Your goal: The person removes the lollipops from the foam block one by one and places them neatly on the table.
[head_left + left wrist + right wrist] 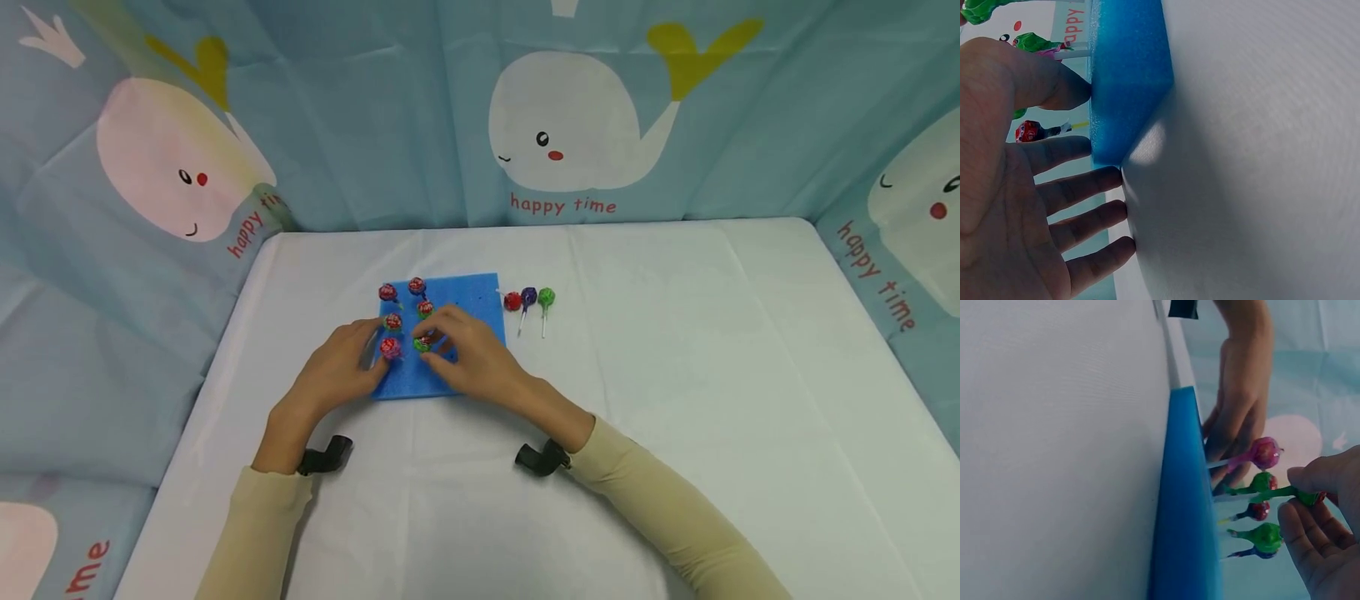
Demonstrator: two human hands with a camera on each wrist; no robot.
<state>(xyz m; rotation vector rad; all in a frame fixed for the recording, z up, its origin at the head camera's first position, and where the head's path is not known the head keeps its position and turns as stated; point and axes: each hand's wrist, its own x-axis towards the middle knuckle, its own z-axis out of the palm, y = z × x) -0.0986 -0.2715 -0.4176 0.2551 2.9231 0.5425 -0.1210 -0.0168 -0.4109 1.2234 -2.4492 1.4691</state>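
A blue foam block (442, 379) lies flat with several wrapped lollipops standing upright in it on their sticks. My right hand (480, 354) pinches the green-wrapped head of a lollipop (1307, 497) between thumb and fingers; its stick reaches down to the block's top. At the block's left edge my left hand (337, 367) rests with relaxed fingers, thumb and fingertips touching the foam (1129, 81). Close to that thumb stands a pink lollipop (390, 347), and behind it another lollipop (393, 322).
Right of the block three loose lollipops lie on the white table (675, 375): a red one (512, 302), a purple one (528, 297) and a green one (547, 297). A whale-print curtain (412, 125) hangs behind and at both sides.
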